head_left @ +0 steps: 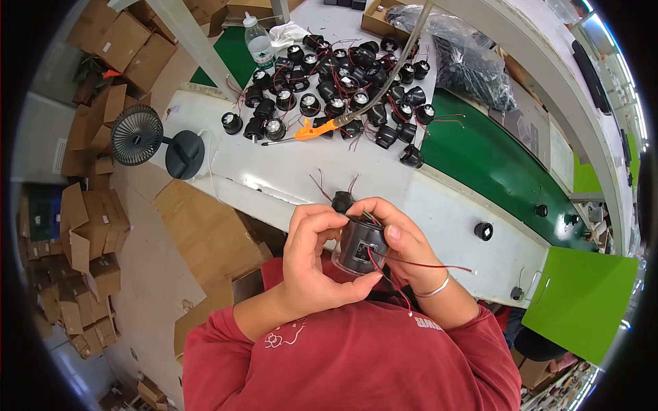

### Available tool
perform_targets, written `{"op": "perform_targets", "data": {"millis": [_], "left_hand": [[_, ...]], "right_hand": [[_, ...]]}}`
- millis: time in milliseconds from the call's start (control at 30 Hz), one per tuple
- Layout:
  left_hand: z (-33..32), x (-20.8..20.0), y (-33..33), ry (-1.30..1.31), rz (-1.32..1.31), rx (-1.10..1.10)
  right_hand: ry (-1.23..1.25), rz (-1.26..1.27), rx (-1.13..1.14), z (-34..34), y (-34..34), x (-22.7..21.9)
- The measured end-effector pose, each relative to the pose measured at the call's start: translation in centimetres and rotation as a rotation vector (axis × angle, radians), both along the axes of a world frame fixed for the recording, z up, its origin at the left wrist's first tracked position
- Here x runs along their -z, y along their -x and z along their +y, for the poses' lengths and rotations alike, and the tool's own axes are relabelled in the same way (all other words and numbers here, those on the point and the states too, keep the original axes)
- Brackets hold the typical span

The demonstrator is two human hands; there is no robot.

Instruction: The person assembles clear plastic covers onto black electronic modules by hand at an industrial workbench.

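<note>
Close in front of my chest, both hands hold a black cylindrical housing point(358, 241) with a clear rim at its lower end. A square socket shows in its side, and red and black wires point(435, 265) trail from it. My left hand point(306, 255) grips the left side, with fingertips at the top edge and the thumb near the bottom. My right hand point(413, 255) is closed round the right side, its thumb by the upper edge where thin wires show. Just beyond my fingers, a small black part point(341, 200) with red wires is partly hidden.
Many black round motor-like units point(336, 106) with red wires crowd the white table point(295, 161). An orange-handled air gun point(317, 129) lies before them on its hose. A bottle point(258, 44) and a fan point(185, 154) stand left; a green belt point(480, 147) runs right.
</note>
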State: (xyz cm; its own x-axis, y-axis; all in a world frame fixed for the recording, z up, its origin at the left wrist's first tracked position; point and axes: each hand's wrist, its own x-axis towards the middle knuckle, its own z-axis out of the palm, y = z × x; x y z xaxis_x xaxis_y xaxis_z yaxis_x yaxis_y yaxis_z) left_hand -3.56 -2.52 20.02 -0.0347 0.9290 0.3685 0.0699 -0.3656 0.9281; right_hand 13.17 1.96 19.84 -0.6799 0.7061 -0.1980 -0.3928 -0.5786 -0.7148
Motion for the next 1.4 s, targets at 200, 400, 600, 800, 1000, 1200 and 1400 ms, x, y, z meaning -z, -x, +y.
{"op": "perform_targets", "data": {"millis": [200,400,600,800,1000,1200,1400], "left_hand": [[0.0,-0.7,0.1,0.029,0.091,0.077],[0.2,-1.9,-0.5,-0.214,0.295,0.040],[0.4,-1.9,-0.4,-0.320,0.334,0.031],[0.1,-0.8,0.0,-0.208,0.250,0.045],[-0.7,5.5,0.2,0.163,-0.178,0.227],[-8.4,20.8,6.8,0.821,0.149,0.627],[-13.2,39.3,6.5,1.164,0.558,0.697]], "right_hand": [[-0.100,-0.082,-0.052,1.3,-0.9,-0.1],[-0.254,-0.042,-0.046,1.9,-1.7,-0.2],[-0.378,0.154,-0.077,2.4,-1.7,0.6],[-0.309,0.027,-0.091,2.4,-1.7,0.5],[-0.182,-0.193,-0.143,1.1,-3.5,5.5],[-0.130,-1.243,0.127,-6.1,-19.7,14.7],[-0.033,-2.169,1.239,-12.9,-44.0,19.9]]}}
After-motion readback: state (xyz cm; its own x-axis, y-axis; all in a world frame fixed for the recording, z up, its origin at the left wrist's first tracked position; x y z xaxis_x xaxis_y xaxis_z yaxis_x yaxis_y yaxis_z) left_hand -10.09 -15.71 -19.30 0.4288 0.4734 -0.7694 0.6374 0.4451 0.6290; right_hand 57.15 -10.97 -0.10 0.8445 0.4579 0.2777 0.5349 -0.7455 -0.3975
